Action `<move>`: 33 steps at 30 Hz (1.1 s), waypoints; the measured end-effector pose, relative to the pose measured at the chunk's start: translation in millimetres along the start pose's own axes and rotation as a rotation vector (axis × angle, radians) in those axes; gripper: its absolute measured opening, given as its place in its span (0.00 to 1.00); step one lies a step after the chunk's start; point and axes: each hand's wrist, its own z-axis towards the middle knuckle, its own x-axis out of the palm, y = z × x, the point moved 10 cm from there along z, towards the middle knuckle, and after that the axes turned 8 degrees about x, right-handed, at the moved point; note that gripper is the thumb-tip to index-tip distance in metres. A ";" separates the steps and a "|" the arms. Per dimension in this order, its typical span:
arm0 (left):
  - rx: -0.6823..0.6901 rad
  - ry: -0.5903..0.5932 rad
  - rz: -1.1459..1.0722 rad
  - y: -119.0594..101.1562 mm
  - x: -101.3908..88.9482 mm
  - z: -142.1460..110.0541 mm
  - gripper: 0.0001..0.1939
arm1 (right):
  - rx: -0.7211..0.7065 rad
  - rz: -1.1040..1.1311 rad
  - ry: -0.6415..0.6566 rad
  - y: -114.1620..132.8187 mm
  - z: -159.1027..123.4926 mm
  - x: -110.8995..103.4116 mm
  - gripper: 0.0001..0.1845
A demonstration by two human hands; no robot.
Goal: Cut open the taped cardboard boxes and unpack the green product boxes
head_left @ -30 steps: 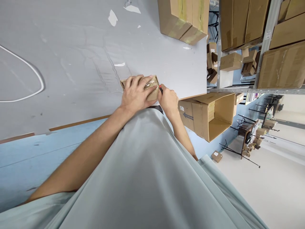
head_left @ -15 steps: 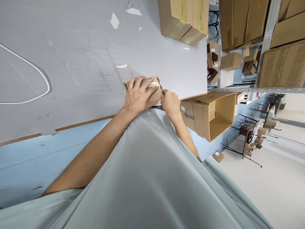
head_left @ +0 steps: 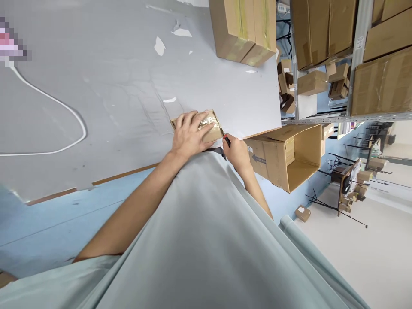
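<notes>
A small cardboard box point(head_left: 210, 126) wrapped in clear tape lies on the grey table point(head_left: 112, 86) near its front edge. My left hand point(head_left: 189, 135) lies on top of the box with its fingers spread over it, pressing it down. My right hand point(head_left: 237, 152) is closed around a small red-and-black tool point(head_left: 226, 139), whose tip sits at the box's right end. My grey shirt hides the table edge below the hands.
A large taped carton point(head_left: 244, 28) stands at the table's far right. An open carton point(head_left: 286, 154) sits beside the table. Metal shelves point(head_left: 354, 60) full of cartons line the right side. A white cable point(head_left: 64, 107) loops across the table's left part.
My right hand with the tool has drawn back a little from the box's end. The left hand stays on the box. The view has shifted slightly.
</notes>
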 end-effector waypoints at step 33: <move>-0.781 -0.377 -0.489 101.9 -14.7 -155.9 0.19 | -0.334 0.099 -0.210 20.6 78.8 31.6 0.25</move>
